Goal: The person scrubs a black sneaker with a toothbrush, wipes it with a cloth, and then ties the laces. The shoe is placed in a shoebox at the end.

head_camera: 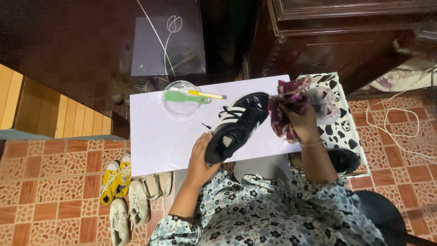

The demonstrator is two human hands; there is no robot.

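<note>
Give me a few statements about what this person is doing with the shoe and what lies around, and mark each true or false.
1. The left hand holds the heel end of a black sneaker with white stripes. True.
2. The right hand grips a yellow sponge. False: it grips a dark red patterned cloth.
3. A green-handled brush lies across a clear bowl. True.
4. The floor beside the white table is bare. False: yellow shoes and pale shoes lie there.

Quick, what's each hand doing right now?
Left hand: closed on the heel of the black sneaker, holding it on the white table.
Right hand: closed on a dark red cloth.
</note>
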